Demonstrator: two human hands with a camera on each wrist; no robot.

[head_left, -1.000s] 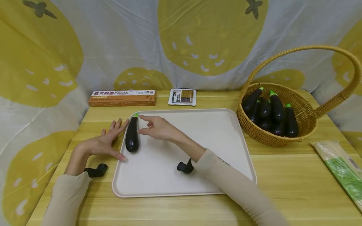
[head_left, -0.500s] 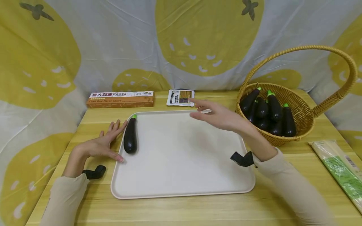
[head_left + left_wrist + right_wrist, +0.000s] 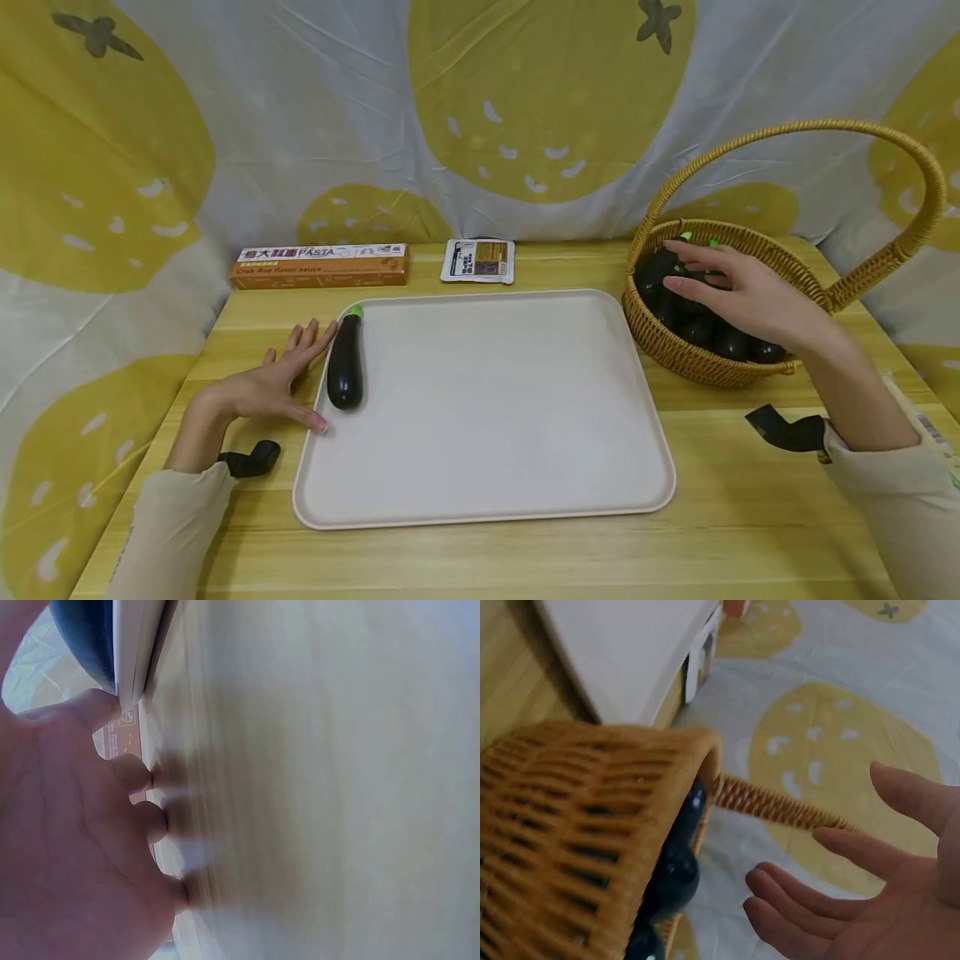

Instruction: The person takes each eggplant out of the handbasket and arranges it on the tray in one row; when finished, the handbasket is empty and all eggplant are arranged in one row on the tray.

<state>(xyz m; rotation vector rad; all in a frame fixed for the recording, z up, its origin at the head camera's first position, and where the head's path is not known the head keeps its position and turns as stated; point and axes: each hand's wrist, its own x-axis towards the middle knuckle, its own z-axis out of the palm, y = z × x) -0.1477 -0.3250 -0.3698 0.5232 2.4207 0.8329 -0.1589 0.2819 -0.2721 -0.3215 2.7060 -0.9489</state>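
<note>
While the left hand (image 3: pixel 262 387) has stayed by the left edge of the tray (image 3: pixel 495 408), I've watched the right hand (image 3: pixel 757 302) swing from there across to the wicker basket (image 3: pixel 693 362) over the last second. It's now above the dark eggplants (image 3: pixel 651 271) inside, fingers loosely bent, thumb standing apart, pinching nothing. My wrist feed is blurry and the hand hides part of the pile overhead, so I can't say whether a fingertip touches one.

The single eggplant (image 3: pixel 345 365) lies on the tray along its left side, green cap toward the far edge, just where it was. Beside it, the left fingers are spread, index at the rim, thumb reaching over it, the others down on the table (image 3: pixel 480 562). For the work in hand, I judge the placed one released and the right hand free at the supply.
</note>
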